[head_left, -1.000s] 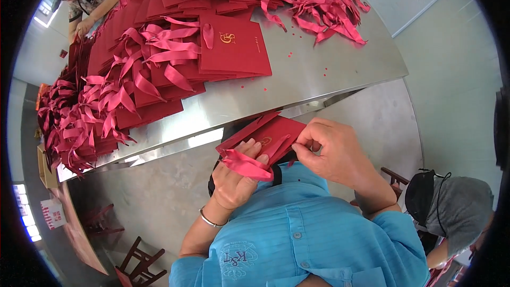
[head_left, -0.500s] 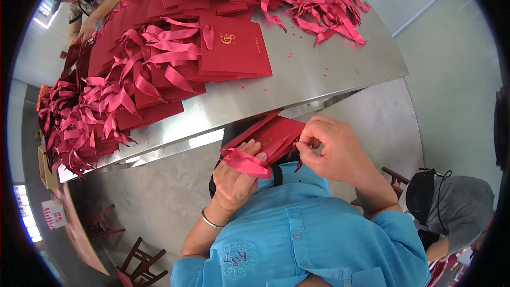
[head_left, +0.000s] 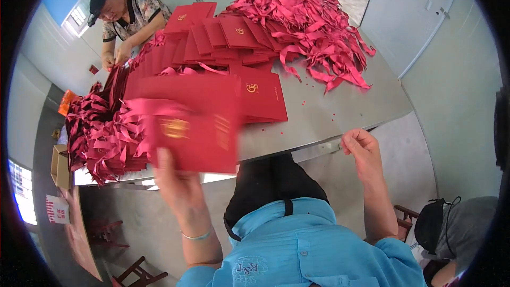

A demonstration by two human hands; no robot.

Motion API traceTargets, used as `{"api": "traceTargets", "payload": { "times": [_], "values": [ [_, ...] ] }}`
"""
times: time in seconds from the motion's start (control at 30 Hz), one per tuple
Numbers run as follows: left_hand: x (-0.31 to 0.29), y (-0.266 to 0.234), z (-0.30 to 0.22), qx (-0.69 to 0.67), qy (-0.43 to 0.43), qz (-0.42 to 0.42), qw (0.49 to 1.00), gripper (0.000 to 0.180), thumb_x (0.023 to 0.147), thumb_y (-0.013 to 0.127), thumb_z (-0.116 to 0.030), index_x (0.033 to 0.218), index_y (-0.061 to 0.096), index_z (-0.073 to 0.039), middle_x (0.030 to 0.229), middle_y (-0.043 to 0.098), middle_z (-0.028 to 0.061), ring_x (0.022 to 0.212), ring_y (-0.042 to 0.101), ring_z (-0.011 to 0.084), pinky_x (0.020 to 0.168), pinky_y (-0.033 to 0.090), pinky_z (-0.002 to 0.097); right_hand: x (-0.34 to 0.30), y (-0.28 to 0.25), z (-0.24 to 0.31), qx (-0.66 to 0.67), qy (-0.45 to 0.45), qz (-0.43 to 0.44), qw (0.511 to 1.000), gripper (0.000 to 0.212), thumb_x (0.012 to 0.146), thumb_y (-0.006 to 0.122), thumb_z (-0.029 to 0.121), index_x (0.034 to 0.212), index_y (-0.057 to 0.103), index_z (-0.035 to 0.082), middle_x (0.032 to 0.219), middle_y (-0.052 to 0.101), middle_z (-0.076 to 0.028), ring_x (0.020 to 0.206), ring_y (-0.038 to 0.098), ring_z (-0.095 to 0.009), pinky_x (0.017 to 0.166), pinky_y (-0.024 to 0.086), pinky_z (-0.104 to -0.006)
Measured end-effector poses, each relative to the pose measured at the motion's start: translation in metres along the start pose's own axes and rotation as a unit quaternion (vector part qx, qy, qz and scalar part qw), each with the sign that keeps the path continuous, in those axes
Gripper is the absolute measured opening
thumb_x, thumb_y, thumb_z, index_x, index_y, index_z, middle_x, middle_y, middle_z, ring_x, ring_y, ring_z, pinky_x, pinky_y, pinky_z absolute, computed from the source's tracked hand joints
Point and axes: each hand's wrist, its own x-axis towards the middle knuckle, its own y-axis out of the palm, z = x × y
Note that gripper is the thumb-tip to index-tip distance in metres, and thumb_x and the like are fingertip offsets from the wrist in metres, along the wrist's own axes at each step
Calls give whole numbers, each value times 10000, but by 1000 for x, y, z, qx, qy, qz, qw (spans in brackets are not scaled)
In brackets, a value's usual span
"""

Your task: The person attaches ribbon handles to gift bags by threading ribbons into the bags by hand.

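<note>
In my left hand (head_left: 183,194), I hold up a red paper gift bag (head_left: 204,151) with gold printing and a pink ribbon (head_left: 159,107) across its left upper part. The bag is slightly blurred and hangs in front of the piled bags on the table. My thumb lies on its lower left corner; the other fingers are hidden behind it. To the right, my right hand (head_left: 362,151) is raised just off the table's front edge. Its fingers are curled and pinched together, and whether anything small is between them cannot be seen.
A metal table (head_left: 345,109) carries many stacked red bags (head_left: 263,95), a heap of loose pink ribbons (head_left: 324,32) and, at left, bags with ribbons (head_left: 106,133). Small red dots are scattered on it. One person (head_left: 130,13) works across the table; another (head_left: 457,228) is at right.
My left hand has lifted the bag from my lap up and left, over the table's edge. My right hand has let go of the bag's ribbon and moved right. The view has tilted up.
</note>
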Motion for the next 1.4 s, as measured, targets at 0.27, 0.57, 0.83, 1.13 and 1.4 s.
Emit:
{"api": "traceTargets", "payload": {
  "times": [0.27, 0.57, 0.83, 1.13, 1.4],
  "values": [
    [29, 24, 57, -6, -46, 63, 997, 286, 979, 504, -80, 1255, 489, -3, 1203, 616, 134, 1042, 653, 288, 859, 580, 452, 2, 32, -11, 32, 21, 99, 994, 74, 907, 654, 85, 945, 623, 29, 819, 602, 35, 719, 523, -25, 636, 423, -178],
    [17, 42, 90, -4, -129, 96, 987, 237, 985, 482, -62, 1215, 520, -21, 1164, 632, 150, 1022, 662, 291, 853, 581, 445, 62, 86, 6, 6, -34, 98, 995, 227, 950, 601, 206, 1085, 618, 24, 874, 624, 22, 739, 523, -36, 609, 397, -193],
    [22, 40, 85, -39, -79, 84, 993, 275, 972, 500, -37, 1246, 522, -20, 1164, 627, 121, 968, 666, 243, 820, 590, 394, 83, 104, 16, 66, -23, 205, 976, 213, 930, 631, 201, 1074, 632, 44, 872, 643, 22, 655, 524, -22, 543, 389, -173],
    [79, 35, 29, 29, 35, 41, 998, 401, 1010, 484, -204, 1323, 443, 43, 1196, 605, 173, 1010, 645, 252, 816, 567, 353, 111, 104, 17, 69, 32, 192, 978, 237, 928, 616, 146, 1126, 626, 17, 892, 659, 8, 692, 548, -38, 593, 440, -189],
    [80, 17, 30, 137, 174, 46, 974, 400, 965, 491, -16, 1339, 391, 82, 1395, 451, 230, 1318, 444, 293, 1105, 370, 395, 117, 103, -16, -329, -100, 55, 937, 393, 852, 689, 236, 1123, 612, -38, 815, 651, -79, 650, 568, -140, 611, 476, -293]
  ]
}}
